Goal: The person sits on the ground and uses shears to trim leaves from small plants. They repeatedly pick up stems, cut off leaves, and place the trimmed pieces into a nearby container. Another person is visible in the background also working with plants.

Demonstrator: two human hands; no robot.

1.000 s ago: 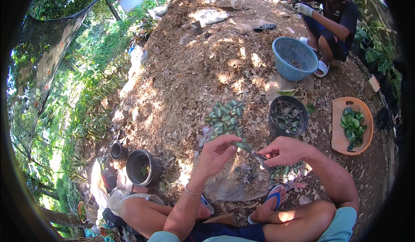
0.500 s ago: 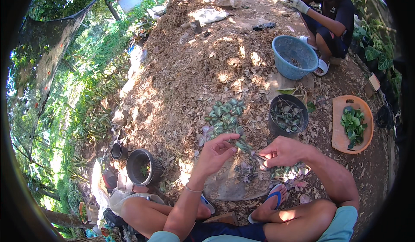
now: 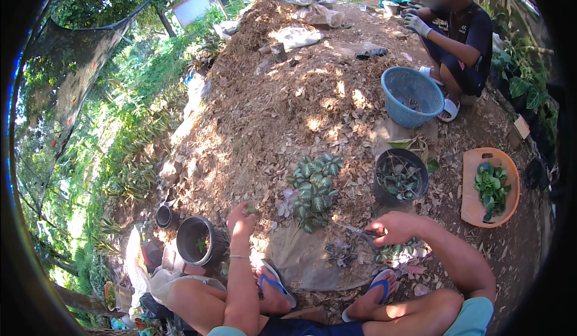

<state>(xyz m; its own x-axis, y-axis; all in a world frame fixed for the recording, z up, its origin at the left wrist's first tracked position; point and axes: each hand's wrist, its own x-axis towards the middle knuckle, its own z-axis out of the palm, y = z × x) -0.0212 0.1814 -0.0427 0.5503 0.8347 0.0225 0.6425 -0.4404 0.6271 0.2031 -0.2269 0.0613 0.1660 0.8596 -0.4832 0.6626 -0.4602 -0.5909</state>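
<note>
1. Grip on both sides is closed: the right hand [image 3: 396, 228] holds a slim metal tool, probably scissors [image 3: 359, 231], on the near right side of the leafy cluster [image 3: 315, 192]; the left hand [image 3: 242, 220] pinches a small green piece [image 3: 252, 210], left of that cluster and nearer the person (it is blurred, so I cannot tell leaf from stem).
2. Trimming plant pieces looks like the step in hand; a light pinch should do, since soft tissue probably bruises easily.
3. Mind the tool's tips: they point toward the cluster's near side, so keep them clear of its leaves between cuts.
4. Lay pieces on the cluster without pressing; its broad patterned leaves would likely crease.
5. Keep the right wrist off the small purplish plant [image 3: 341, 252], which sits on the near side of the cluster.
6. Right of the cluster, the black pot [image 3: 380, 187] holds similar leaves; lifting one stem at a time should avoid tearing.
7. Farther right of the cluster, the orange tray [image 3: 470, 186] carries plain green leaves, best kept unmixed.
</note>
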